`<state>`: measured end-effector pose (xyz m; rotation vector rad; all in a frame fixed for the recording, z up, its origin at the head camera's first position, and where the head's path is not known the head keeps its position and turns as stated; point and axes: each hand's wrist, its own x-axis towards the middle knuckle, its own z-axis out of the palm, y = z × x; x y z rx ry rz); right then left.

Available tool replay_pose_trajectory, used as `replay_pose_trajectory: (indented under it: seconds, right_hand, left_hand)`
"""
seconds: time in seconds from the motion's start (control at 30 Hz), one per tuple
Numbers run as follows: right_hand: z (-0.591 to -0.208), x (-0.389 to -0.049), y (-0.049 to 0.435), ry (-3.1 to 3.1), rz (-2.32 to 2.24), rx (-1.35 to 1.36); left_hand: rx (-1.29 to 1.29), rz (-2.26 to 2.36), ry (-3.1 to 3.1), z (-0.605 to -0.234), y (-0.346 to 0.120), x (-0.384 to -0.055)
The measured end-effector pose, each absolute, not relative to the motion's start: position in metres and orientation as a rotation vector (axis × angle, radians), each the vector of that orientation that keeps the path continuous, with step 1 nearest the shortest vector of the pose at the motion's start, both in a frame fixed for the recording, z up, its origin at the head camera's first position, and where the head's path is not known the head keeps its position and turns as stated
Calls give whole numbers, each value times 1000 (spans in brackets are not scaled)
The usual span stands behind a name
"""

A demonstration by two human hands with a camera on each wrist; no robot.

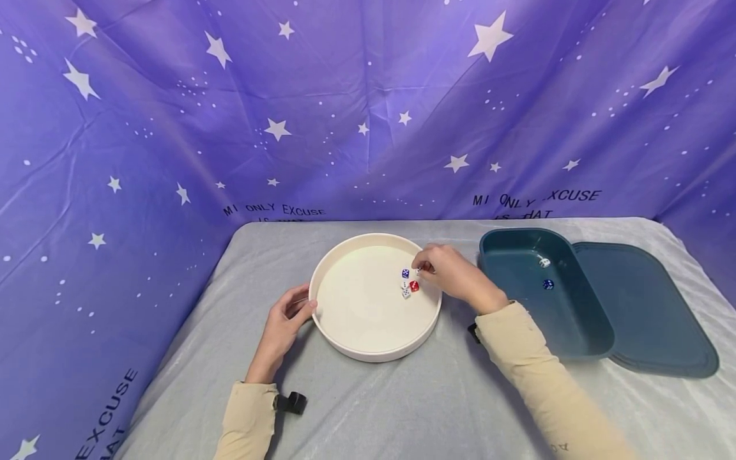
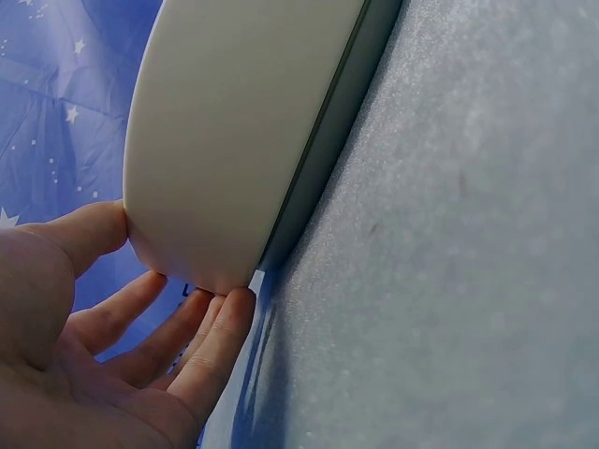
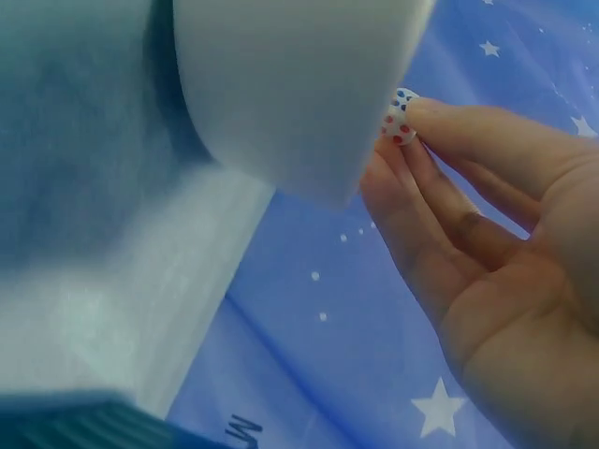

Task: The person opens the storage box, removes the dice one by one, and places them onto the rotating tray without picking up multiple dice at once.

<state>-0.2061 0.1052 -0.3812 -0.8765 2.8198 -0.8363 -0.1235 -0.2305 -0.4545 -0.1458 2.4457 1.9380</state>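
Note:
A round cream tray (image 1: 362, 300) lies on the grey cloth. My left hand (image 1: 280, 326) grips its left side, thumb at the rim and fingertips against the wall, as the left wrist view shows. Over the tray's right edge, my right hand (image 1: 454, 275) pinches a white die (image 3: 401, 117) with red and blue dots between thumb and fingers. Just left of those fingertips, a blue die (image 1: 405, 273), a red die (image 1: 414, 287) and white dice (image 1: 406, 293) sit close together on the tray floor.
Right of the tray stands a dark teal box (image 1: 583, 342), holding a white die (image 1: 544, 262) and a blue die (image 1: 548, 285). Its matching lid (image 1: 650, 306) lies flat against the box's right side. A purple star-patterned curtain (image 1: 368, 128) hangs behind the table.

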Motion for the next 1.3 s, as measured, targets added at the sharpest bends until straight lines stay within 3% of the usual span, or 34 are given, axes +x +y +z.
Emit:
replay_pose_trajectory:
  seconds: [0.67,1.3]
  right_hand:
    - [-402,-201,70,2773,-848,-1001]
    - [-401,-201,68,2793,-829,-1018]
  left_hand:
    - [-155,1942,2464,-455,-229,-124]
    - [-142,1968,2446,-457,-230,-125]
